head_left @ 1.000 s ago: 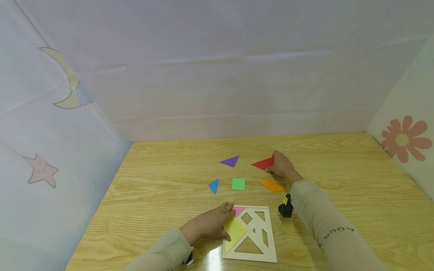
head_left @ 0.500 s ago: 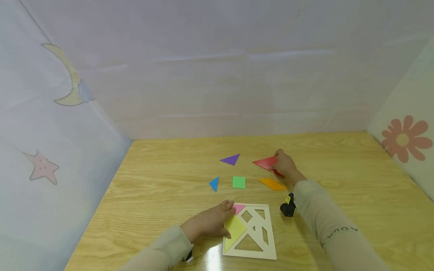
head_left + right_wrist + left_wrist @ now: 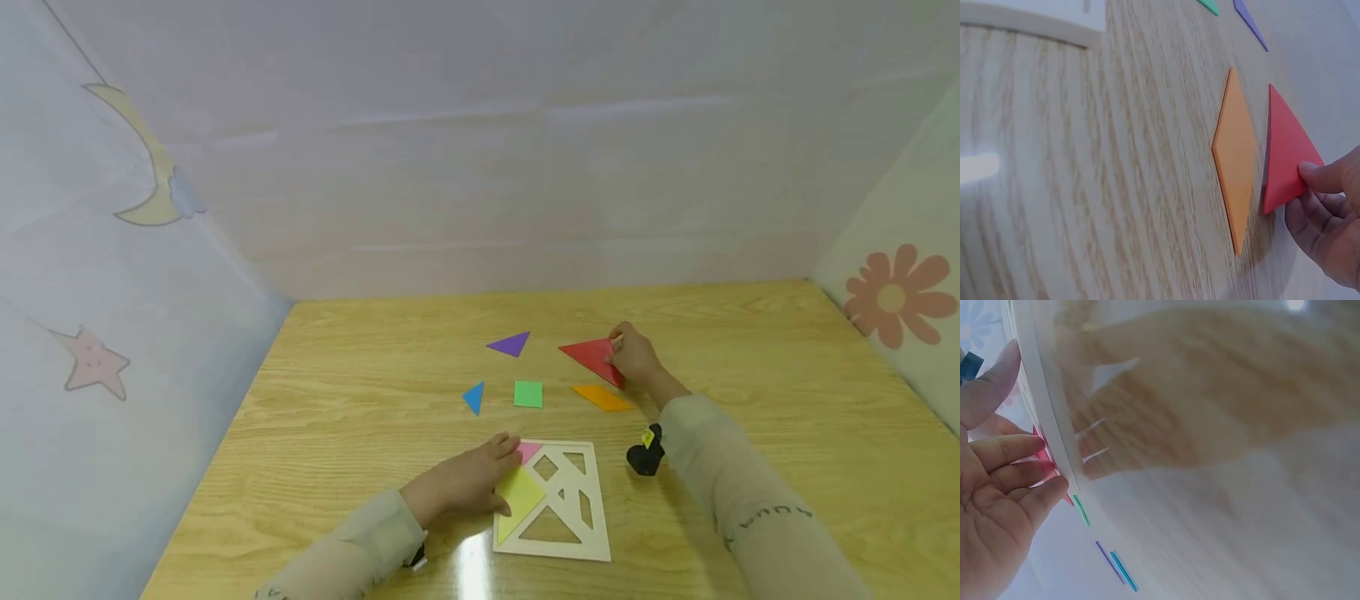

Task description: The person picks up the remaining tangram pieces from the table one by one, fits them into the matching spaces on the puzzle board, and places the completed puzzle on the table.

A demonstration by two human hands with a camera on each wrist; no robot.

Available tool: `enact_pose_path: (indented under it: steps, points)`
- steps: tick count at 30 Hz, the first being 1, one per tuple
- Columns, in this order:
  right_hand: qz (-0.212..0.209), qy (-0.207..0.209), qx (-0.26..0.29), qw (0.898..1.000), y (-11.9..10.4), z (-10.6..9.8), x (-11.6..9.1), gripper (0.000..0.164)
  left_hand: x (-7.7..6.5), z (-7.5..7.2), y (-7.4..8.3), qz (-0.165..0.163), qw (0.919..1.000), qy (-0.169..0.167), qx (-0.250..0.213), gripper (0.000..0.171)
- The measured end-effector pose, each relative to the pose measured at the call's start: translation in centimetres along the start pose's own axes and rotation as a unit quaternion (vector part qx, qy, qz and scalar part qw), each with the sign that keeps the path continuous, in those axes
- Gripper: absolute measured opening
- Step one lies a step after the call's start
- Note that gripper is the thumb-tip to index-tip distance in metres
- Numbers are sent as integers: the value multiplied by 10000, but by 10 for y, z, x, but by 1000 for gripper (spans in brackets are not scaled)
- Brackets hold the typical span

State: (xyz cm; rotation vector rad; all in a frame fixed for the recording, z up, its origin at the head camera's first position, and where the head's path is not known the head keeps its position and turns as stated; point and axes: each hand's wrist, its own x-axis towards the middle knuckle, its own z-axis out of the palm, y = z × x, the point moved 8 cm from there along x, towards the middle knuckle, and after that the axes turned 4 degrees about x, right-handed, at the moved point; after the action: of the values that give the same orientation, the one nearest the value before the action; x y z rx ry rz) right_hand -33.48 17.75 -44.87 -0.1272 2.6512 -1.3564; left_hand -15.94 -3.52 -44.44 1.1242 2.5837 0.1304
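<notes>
A red triangle (image 3: 588,356) is pinched at one edge by my right hand (image 3: 636,357). In the right wrist view the thumb lies on the top of the red triangle (image 3: 1286,150) and the other fingers go underneath; it is tilted. My left hand (image 3: 467,479) rests with extended fingers on the left edge of a pale tangram board (image 3: 600,540). A yellow triangle (image 3: 519,498) and a pink piece (image 3: 529,451) lie in that board, partly covered by the hand. Several cut-outs in the board show the table through them.
An orange parallelogram (image 3: 602,397) lies just nearer than the red triangle. Further left are a green square (image 3: 528,394), a blue triangle (image 3: 474,398) and a purple triangle (image 3: 510,343). A pale cloth wall (image 3: 480,208) rises behind the wooden table (image 3: 360,375).
My right hand has lifted and turned the red triangle, shifting slightly right, so more of its face shows. The left hand stays on the board. The head view has tilted a little.
</notes>
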Motion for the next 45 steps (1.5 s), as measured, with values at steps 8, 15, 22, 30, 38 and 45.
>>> enact_pose_path:
  steps: [8, 15, 22, 30, 38, 45]
  points:
    - [55, -68, 273, 9996, -4, -3, -9, 33, 0, -1, 4, 164, 9997, 117, 130, 67]
    - [-5, -145, 401, 9991, -10, -1, -16, 33, -2, -3, 5, 234, 9992, 218, 220, 62]
    - [-69, -195, 439, 9988, -13, 1, -18, 32, -4, -5, 6, 270, 9992, 242, 190, 61]
    - [-223, -129, 517, 9983, -16, 2, -21, 30, -3, -4, 4, 139, 9996, 192, 153, 63]
    - [-268, -262, 937, 9949, -23, 4, -30, 29, -3, -2, 3, 80, 9998, 147, 115, 67]
    - [-351, -352, 1064, 9931, -31, 6, -36, 28, -4, -2, 2, 10, 9998, 99, 156, 67]
